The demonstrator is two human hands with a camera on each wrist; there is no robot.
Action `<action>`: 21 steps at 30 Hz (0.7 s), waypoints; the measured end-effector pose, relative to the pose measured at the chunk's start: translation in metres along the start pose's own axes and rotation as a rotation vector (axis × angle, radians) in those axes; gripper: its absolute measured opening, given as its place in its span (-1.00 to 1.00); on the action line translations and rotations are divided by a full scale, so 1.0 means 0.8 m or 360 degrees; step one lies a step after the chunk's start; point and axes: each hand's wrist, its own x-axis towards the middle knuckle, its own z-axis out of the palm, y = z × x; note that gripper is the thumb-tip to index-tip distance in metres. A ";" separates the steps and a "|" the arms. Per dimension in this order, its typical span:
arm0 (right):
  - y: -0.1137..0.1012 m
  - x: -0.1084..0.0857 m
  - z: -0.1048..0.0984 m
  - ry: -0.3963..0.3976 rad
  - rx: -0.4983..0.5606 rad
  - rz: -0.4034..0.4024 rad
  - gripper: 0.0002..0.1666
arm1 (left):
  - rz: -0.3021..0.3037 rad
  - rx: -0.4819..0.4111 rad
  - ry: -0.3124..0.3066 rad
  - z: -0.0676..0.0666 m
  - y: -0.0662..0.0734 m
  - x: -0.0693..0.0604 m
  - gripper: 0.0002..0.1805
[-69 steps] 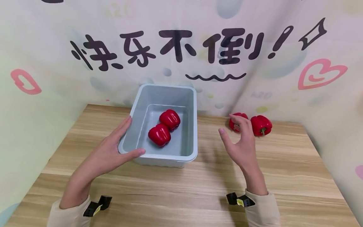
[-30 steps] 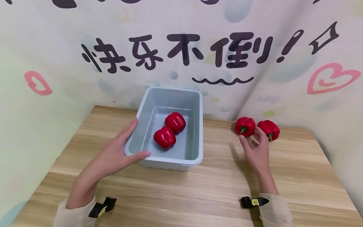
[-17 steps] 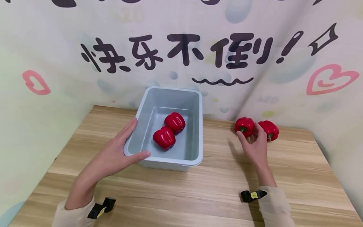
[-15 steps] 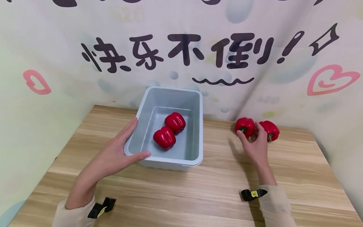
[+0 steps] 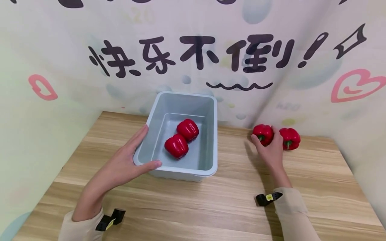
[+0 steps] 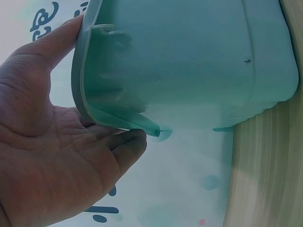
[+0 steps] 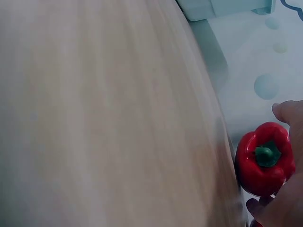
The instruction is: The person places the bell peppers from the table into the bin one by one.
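A grey-blue plastic bin (image 5: 182, 171) stands at the table's middle, with two red bell peppers (image 5: 176, 146) touching inside. My left hand (image 5: 122, 164) holds its near left corner, thumb over the near rim and fingers along the left side; the left wrist view shows fingertips under the rim. At the right, my right hand (image 5: 272, 150) straddles another red bell pepper (image 5: 262, 132), thumb at its left and fingers at its right. In the right wrist view a small gap shows between thumb and pepper (image 7: 258, 175). A further red bell pepper (image 5: 291, 139) sits just right of the fingers.
The wooden table (image 5: 193, 211) ends at the back against a printed cloth backdrop (image 5: 193, 20). Bin and loose peppers stand near that back edge. Each sleeve cuff carries a small black camera (image 5: 268, 198).
My right hand has moved forward and lowered over the left of the two loose peppers, its fingers passing between them. My left hand stays on the bin. The view has tilted and shifted slightly.
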 end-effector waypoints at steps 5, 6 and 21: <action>0.001 0.009 0.005 0.0028 0.0017 0.0018 0.10 | -0.0002 0.0019 -0.0009 -0.001 0.000 0.001 0.25; 0.002 0.010 0.005 0.0028 0.0020 0.0029 0.10 | -0.0002 0.0019 -0.0010 -0.001 0.000 0.001 0.25; 0.004 0.027 0.012 -0.0028 0.0029 0.0084 0.17 | -0.0009 -0.0020 -0.0002 0.001 0.000 0.001 0.25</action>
